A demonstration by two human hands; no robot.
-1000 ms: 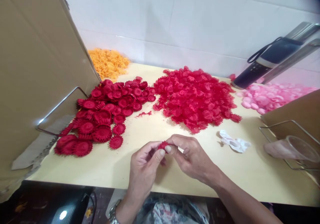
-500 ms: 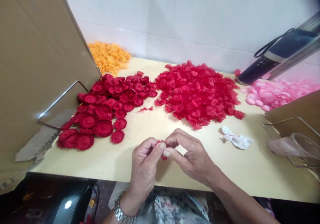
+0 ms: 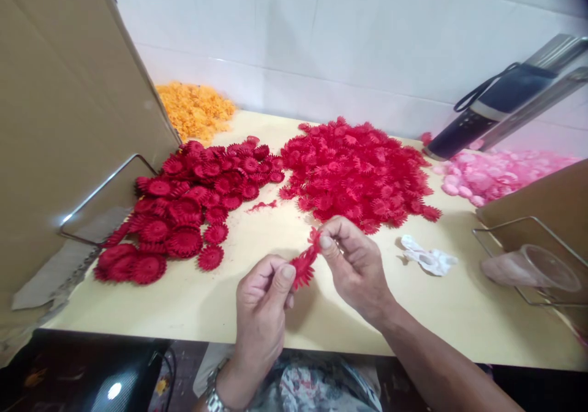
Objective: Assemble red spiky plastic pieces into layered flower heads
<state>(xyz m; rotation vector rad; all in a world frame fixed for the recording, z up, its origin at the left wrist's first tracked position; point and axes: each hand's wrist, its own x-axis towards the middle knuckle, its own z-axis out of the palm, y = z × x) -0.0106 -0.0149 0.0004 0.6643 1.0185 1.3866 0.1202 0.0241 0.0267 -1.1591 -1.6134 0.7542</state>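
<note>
My left hand (image 3: 263,305) pinches one end of a red fringed flower piece (image 3: 303,269) between thumb and fingers. My right hand (image 3: 357,271) is closed on its upper end, thumb against the forefinger. The piece stretches between both hands above the table's front part, its toothed edge showing; whether it is one strip or two joined pieces I cannot tell. Beyond my right hand lies a heap of bright red toothed flower pieces (image 3: 356,173). To the left is a pile of darker red, rolled round flower pieces (image 3: 184,240).
Yellow flower pieces (image 3: 195,112) lie at the back left, pink ones (image 3: 500,170) at the right. A dark tumbler (image 3: 473,127) leans at the back right. Crumpled tissue (image 3: 429,257) and a plastic cup (image 3: 528,268) in a wire holder are to the right. Cardboard (image 3: 68,106) stands left.
My hands have drawn apart, the right one moving up and right. The red piece, mostly hidden between the fingertips before, now shows stretched between them. The view has shifted slightly.
</note>
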